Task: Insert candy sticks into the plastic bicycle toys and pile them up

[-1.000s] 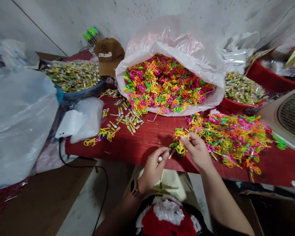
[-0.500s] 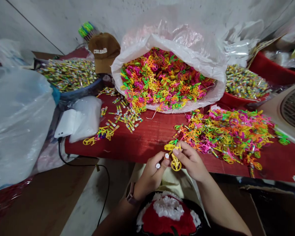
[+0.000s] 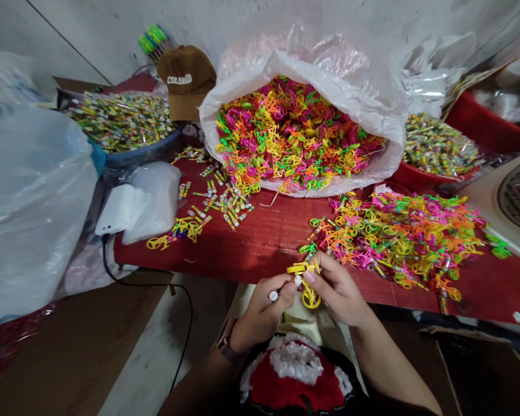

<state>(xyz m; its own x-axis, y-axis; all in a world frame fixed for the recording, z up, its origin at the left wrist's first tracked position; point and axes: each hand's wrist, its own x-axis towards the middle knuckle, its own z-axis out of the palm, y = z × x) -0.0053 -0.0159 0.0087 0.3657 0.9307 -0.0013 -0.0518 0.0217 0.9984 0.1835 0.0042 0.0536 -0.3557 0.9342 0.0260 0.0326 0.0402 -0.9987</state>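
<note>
At 6 o'clock, a black garment (image 3: 357, 388) carries a red panel (image 3: 294, 390) with fluffy white trim (image 3: 294, 367). At 7 o'clock, a wristwatch (image 3: 225, 341) on a narrow strap circles the left wrist (image 3: 216, 352). Pale cream fabric (image 3: 329, 341) shows above the garment, type unconfirmed.

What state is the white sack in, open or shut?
Open: the sack is folded back, exposing a heap of colourful plastic toy bicycles.

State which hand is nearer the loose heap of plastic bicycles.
Right. The right hand is at the near edge of the heap; the left hand lies farther off, past the right.
</note>
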